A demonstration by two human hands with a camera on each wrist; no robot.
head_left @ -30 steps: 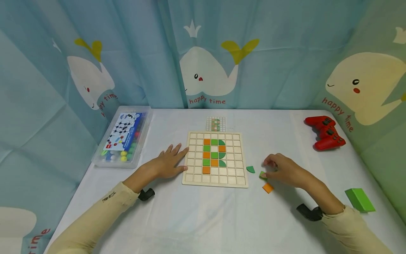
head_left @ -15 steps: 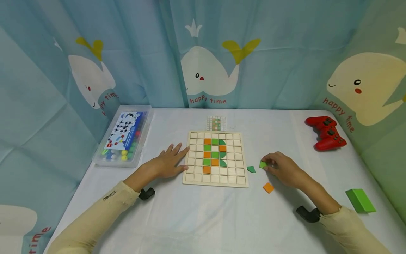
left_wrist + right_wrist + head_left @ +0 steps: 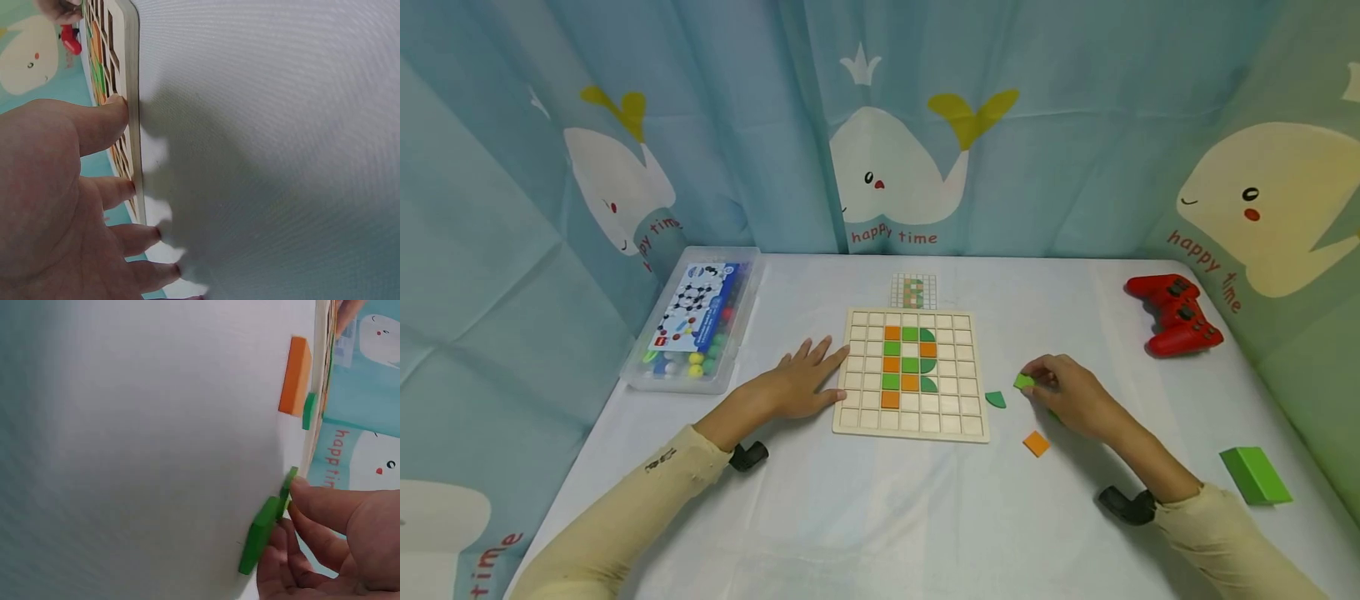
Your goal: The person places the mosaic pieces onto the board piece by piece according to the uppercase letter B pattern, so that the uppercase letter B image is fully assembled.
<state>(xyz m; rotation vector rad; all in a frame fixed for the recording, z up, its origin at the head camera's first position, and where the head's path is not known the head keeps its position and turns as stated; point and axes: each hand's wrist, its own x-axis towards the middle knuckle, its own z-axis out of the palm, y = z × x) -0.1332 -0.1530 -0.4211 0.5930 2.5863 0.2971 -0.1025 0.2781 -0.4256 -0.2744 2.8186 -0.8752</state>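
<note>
The wooden grid board (image 3: 853, 421) lies mid-table, with orange and green square tiles and dark green quarter-round tiles in its cells. My left hand (image 3: 801, 387) rests at its left edge with spread fingers; in the left wrist view the thumb (image 3: 103, 125) touches the rim. To the right of the board, my right hand (image 3: 1071, 400) pinches a light green tile (image 3: 1022, 381) between thumb and fingers. Beneath that hand lies another green tile (image 3: 259, 534), mostly hidden in the head view. A dark green quarter-round tile (image 3: 996, 400) and an orange tile (image 3: 1036, 443) lie nearby.
Behind the board is a small pattern card (image 3: 914, 292) with a coloured grid. A clear plastic box (image 3: 640, 379) of coloured balls stands at the left. On the right are a red game controller (image 3: 1174, 317) and a green block (image 3: 1255, 476). Curtains border the table.
My right hand has moved slightly away from me with the light green tile, leaving the orange tile behind. Another green tile now shows under the palm. My left hand stays on the board's edge.
</note>
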